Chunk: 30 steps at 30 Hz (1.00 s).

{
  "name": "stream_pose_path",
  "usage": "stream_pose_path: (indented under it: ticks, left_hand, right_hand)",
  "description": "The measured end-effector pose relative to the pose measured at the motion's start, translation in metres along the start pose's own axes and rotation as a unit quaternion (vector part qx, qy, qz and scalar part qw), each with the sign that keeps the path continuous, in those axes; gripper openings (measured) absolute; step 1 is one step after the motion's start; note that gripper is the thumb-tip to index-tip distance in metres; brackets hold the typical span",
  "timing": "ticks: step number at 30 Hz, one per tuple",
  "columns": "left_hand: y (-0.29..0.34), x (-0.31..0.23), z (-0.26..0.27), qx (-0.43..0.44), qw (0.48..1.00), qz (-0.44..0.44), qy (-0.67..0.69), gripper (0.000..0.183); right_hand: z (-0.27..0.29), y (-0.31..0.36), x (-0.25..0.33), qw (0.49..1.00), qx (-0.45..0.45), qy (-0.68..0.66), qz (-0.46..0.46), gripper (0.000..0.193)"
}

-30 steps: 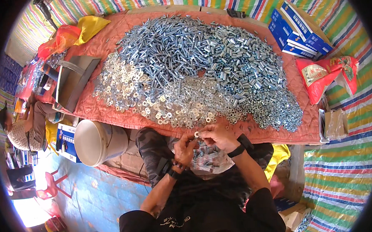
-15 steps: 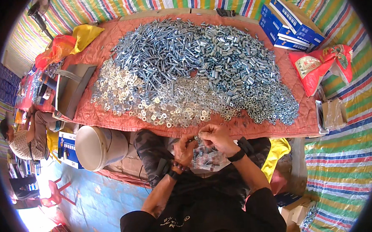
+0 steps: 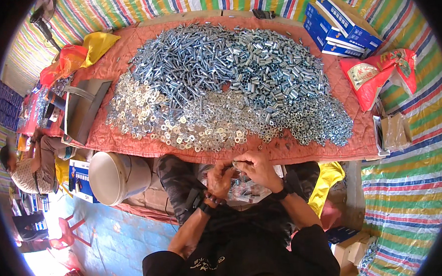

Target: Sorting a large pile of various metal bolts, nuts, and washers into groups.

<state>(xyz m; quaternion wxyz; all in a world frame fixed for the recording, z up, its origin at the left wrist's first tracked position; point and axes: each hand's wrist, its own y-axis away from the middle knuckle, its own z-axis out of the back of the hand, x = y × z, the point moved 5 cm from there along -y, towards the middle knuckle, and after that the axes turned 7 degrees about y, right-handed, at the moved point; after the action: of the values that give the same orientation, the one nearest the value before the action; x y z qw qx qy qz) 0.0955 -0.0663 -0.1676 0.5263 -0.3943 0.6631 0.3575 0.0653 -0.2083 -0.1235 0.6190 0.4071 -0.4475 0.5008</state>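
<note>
At the table's near edge my two hands meet over my lap, fingertips almost touching. My left hand (image 3: pixel 220 181) is closed on a small metal fastener (image 3: pixel 234 163), whose exact kind is too small to make out. The thumb and fingers of my right hand (image 3: pixel 258 170) pinch at the same piece. Just beyond lie heaped flat washers (image 3: pixel 181 131), spring washers (image 3: pixel 219 108) and nuts (image 3: pixel 324 123). Farther back are piles of bolt-like metal rods (image 3: pixel 183 60) and short metal sleeves (image 3: pixel 272 62). Below my hands, clear bags of metal parts (image 3: pixel 245 188) sit in my lap area.
A red quilted cloth (image 3: pixel 352 154) covers the table. A white bucket (image 3: pixel 104 178) stands left of my leg, near a grey metal scoop-like tray (image 3: pixel 85 109). Blue boxes (image 3: pixel 347 26) and a red sack (image 3: pixel 366 80) lie at right. Another person (image 3: pixel 32 168) sits at far left.
My right hand has come slightly down toward me, its fingers now closer around the small piece. My left hand stays nearly in place. The whole view has shifted a little.
</note>
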Motion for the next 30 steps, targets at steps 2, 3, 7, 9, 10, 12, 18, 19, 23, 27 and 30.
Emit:
stream_pose_path:
  ticks: [2, 3, 7, 9, 10, 12, 18, 19, 23, 27, 30]
  left_hand:
    - [0.0, -0.006, -0.004, 0.016, 0.999, -0.004, -0.032, 0.016]
    - [0.0, -0.007, -0.004, 0.017, 0.999, -0.004, -0.032, 0.016]
    - [0.003, -0.022, -0.01, 0.039, 0.988, -0.054, -0.139, 0.019]
    - [0.004, -0.029, -0.014, 0.048, 0.985, -0.062, -0.156, 0.021]
    - [0.005, -0.04, -0.018, 0.045, 0.967, -0.14, -0.206, 0.022]
    - [0.008, -0.046, -0.024, 0.046, 0.941, -0.218, -0.254, 0.024]
    - [0.007, -0.037, -0.028, 0.039, 0.959, -0.177, -0.218, 0.022]
    - [0.007, -0.037, -0.03, 0.035, 0.959, -0.175, -0.221, 0.023]
    - [0.005, -0.04, -0.04, 0.051, 0.959, -0.162, -0.225, 0.018]
    - [0.003, -0.015, -0.032, 0.075, 0.973, -0.103, -0.195, 0.013]
    - [0.001, 0.004, -0.026, 0.081, 0.977, 0.013, -0.197, 0.02]
  right_hand:
    - [0.009, 0.002, 0.012, 0.976, -0.042, 0.135, 0.164, 0.014]
    - [0.011, 0.002, 0.013, 0.976, -0.044, 0.135, 0.164, 0.014]
    - [0.02, 0.008, 0.024, 0.973, -0.025, 0.148, 0.174, 0.013]
    - [0.022, 0.012, 0.022, 0.98, -0.016, 0.13, 0.148, 0.012]
    - [0.022, 0.013, 0.019, 0.987, -0.014, 0.103, 0.126, 0.012]
    - [0.021, 0.017, 0.012, 0.992, -0.016, 0.076, 0.104, 0.012]
    - [0.023, 0.024, 0.004, 0.995, -0.062, 0.015, 0.078, 0.012]
    - [0.024, 0.025, 0.008, 0.99, -0.08, 0.051, 0.101, 0.011]
    - [0.03, 0.029, 0.003, 0.978, -0.115, 0.113, 0.129, 0.012]
    - [0.037, 0.029, -0.013, 0.993, -0.077, 0.06, 0.064, 0.015]
    - [0.08, 0.017, -0.055, 0.976, -0.186, 0.111, 0.0, 0.018]
